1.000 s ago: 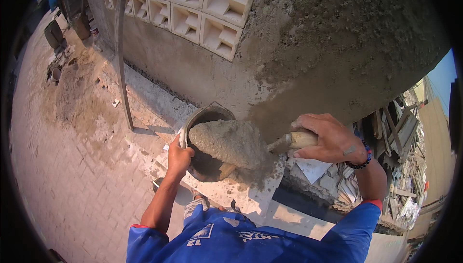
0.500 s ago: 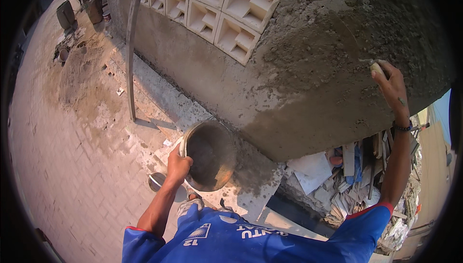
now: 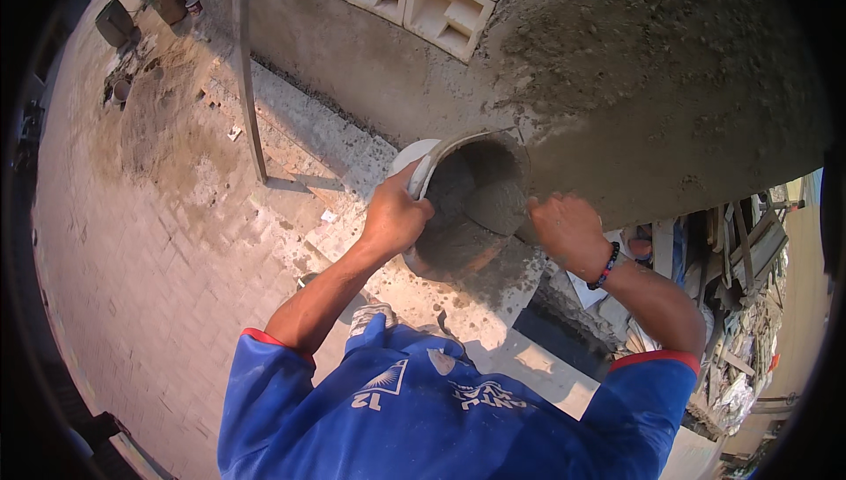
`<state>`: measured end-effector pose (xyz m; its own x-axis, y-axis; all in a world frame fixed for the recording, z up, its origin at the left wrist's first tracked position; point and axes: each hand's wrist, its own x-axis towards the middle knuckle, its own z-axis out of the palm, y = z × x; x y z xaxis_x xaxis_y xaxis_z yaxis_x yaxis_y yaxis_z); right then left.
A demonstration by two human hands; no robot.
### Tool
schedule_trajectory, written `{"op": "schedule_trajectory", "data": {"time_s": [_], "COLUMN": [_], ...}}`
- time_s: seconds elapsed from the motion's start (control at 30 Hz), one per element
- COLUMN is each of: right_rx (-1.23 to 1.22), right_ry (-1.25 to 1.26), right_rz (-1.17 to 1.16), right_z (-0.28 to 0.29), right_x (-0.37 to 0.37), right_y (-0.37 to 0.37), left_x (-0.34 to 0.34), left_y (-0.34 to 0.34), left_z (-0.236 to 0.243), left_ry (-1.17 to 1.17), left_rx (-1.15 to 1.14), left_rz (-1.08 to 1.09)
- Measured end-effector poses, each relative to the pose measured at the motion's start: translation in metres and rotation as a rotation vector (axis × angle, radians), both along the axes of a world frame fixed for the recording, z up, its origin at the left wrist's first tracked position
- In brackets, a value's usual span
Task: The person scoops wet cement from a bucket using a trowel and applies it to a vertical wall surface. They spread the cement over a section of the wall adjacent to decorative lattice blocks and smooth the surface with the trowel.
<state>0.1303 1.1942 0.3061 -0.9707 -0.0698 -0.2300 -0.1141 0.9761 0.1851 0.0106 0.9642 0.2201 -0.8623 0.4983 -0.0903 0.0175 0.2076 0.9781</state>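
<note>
My left hand is closed round the rim of a bucket, which is tilted with its mouth facing me. Wet grey mortar coats the inside and lies along its lower side. My right hand forms a fist at the bucket's right edge, gripping a trowel. The trowel's rounded grey blade reaches into the bucket mouth, while its handle is hidden in the fist. Just beyond the bucket stands the wall, covered with damp, partly rough mortar.
Cream ventilation blocks are set into the wall above. A thin upright post stands at the left, near a sand heap. To the right lies a pile of scrap wood and debris, beside a dark gap in the ground.
My right hand has come down from the wall to the bucket, bringing the trowel blade into it. My left hand has raised the bucket up and to the right, towards the wall.
</note>
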Motion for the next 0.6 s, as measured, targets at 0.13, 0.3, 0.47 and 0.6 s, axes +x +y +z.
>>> {"op": "schedule_trajectory", "data": {"time_s": [0.13,0.3,0.47,0.6], "right_rx": [-0.174,-0.564,-0.666,-0.608], "right_ry": [-0.109,0.062,0.324,0.343], "right_rz": [-0.108,-0.189,-0.178,-0.169], "right_z": [-0.031,-0.074,-0.095,-0.081], "right_x": [0.0,0.013,0.024,0.011], "right_y": [0.0,-0.006,0.004,-0.002], "left_x": [-0.007,-0.017,-0.042,-0.052], "left_y": [0.002,-0.005,-0.018,-0.033], "left_z": [0.021,0.025,0.025,0.007], "left_ry": [0.01,-0.049,-0.115,-0.104], "left_rx": [-0.004,0.036,0.09,0.143], "left_rz": [-0.044,-0.069,-0.032,0.029]}}
